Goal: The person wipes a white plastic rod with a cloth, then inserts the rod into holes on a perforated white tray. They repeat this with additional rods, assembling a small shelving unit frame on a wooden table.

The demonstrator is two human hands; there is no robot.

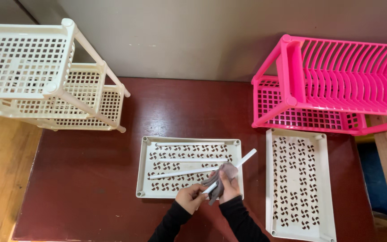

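Item: wiping of a white plastic rod, judged the step in hand.

Left hand: fingers closed on the rod's near end, at the front edge of the perforated white tray.

Right hand: closed on a grey cloth wrapped about the rod's middle. The rod slants up and right, its far end past the tray's right rim.

Next move, as a judgement: it calls for the cloth to slide along the rod while the left hand steadies it.

Tray contents: three more white rods lying loose.

Second white tray, right: holds nothing visible.

Pink dish rack and cream tiered shelf: nothing visible in either.

All on a dark red table.
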